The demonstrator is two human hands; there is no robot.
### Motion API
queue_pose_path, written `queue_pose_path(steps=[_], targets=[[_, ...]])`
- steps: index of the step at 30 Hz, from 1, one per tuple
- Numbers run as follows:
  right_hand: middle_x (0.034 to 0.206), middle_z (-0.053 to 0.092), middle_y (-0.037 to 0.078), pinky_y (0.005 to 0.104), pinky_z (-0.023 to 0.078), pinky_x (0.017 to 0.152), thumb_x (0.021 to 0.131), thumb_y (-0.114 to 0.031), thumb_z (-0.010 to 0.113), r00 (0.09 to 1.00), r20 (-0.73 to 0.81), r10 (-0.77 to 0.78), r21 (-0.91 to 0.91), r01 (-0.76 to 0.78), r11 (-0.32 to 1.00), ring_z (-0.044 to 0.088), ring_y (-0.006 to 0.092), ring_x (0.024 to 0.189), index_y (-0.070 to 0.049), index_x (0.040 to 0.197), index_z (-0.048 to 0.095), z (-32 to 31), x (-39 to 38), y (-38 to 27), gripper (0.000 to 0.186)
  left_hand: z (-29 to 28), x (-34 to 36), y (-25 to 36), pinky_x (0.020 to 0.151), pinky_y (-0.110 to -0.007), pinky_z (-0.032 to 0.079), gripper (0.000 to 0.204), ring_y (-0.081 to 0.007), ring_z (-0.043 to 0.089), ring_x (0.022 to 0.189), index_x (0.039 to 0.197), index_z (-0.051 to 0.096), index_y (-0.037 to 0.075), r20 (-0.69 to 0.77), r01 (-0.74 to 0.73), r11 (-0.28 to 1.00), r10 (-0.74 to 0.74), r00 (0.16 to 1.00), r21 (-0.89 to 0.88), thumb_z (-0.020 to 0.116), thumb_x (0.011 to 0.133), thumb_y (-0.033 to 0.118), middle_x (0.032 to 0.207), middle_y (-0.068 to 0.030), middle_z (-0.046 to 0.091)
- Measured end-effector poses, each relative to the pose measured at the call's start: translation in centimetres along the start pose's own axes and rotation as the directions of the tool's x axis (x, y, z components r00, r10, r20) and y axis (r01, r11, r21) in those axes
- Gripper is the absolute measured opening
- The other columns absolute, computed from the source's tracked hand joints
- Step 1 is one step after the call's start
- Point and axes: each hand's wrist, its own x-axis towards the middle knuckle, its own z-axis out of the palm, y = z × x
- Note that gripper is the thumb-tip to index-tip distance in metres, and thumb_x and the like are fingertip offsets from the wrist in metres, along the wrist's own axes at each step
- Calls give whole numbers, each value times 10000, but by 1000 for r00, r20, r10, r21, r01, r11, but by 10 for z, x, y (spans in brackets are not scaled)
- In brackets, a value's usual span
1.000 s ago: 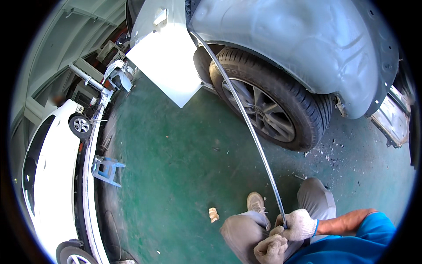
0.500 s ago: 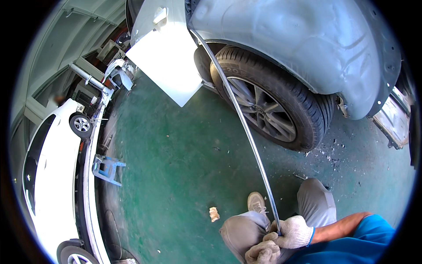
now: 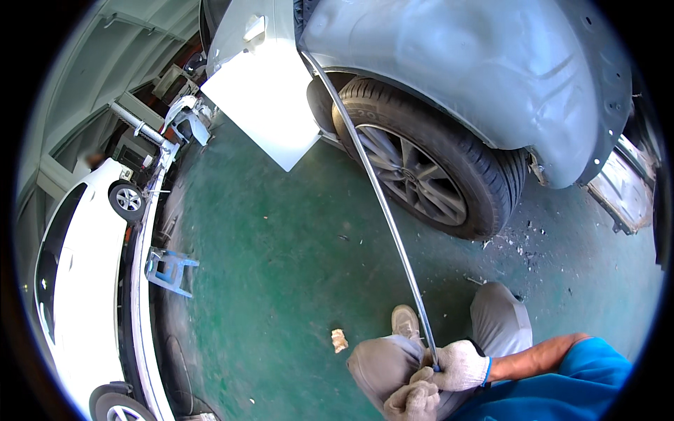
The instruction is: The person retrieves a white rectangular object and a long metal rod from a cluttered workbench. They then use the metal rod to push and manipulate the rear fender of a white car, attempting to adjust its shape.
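A long shiny metal rod (image 3: 386,210) slants from the gap behind the car door down to my lap. Its upper end goes in beside the edge of the dented grey-blue rear fender (image 3: 456,70) and is hidden there. Wrapped around the rod's lower end is my right hand (image 3: 460,366), in a knitted white glove. My left hand (image 3: 413,401), gloved too, is curled closed just below and beside that end; what its fingers hold is hidden. Between the rod and the fender's arch stands the rear wheel (image 3: 435,161).
A bright white square panel (image 3: 270,112) hangs against the door. Debris (image 3: 523,245) litters the green floor behind the wheel, and a crumpled tan scrap (image 3: 339,341) lies near my knee. Further left are a blue stool (image 3: 170,271) and a white car (image 3: 91,274).
Both hands and the rod's lower end have shifted slightly left and up in the picture. The whole view has moved a little too; the right hand's grip stays the same.
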Motion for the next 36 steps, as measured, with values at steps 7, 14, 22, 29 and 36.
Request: queue_pose_path(steps=[7,14,22,29,36], targets=[[710,684,157,459,567,615,912,-465,658,994,-109,-5,-44,0,999,703,380,664,-147,1036,699,1,-3,9,344,41,14,45,602,-263,441,217,-121,497,595,1001,676,-39,119,17,950,21,993,-311,588,1060,151,751,-53,607],[558,619,121,465,534,511,830,-379,767,873,-484,-60,-190,-38,981,649,354,489,-106,839,692,-6,-52,31,283,65,64,61,1014,-323,501,500,-188,648,1111,1404,538,-86,211,-33,969,-20,977,244,695,1003,168,1187,-143,694],[543,608,106,467,520,503,815,-347,763,831,-548,-95,-244,-51,968,636,350,479,-126,784,674,-20,-68,39,240,163,141,100,821,-318,618,481,-161,703,835,1415,415,-54,384,-121,989,81,920,81,636,1038,147,1064,-125,695],[545,612,90,442,521,472,820,-300,772,800,-574,-177,-212,63,975,639,335,466,-139,830,682,-13,-103,53,185,170,105,85,823,-321,622,389,-169,720,870,1406,441,-57,516,-187,980,122,848,76,555,1063,89,1074,-134,709],[493,536,80,470,509,490,722,-254,782,736,-638,-226,-297,36,954,598,328,445,-156,765,656,-12,-186,101,165,197,55,57,1047,-372,539,391,-230,677,1148,1453,438,-62,763,-23,999,-19,646,45,483,1067,-18,1253,-179,680]])
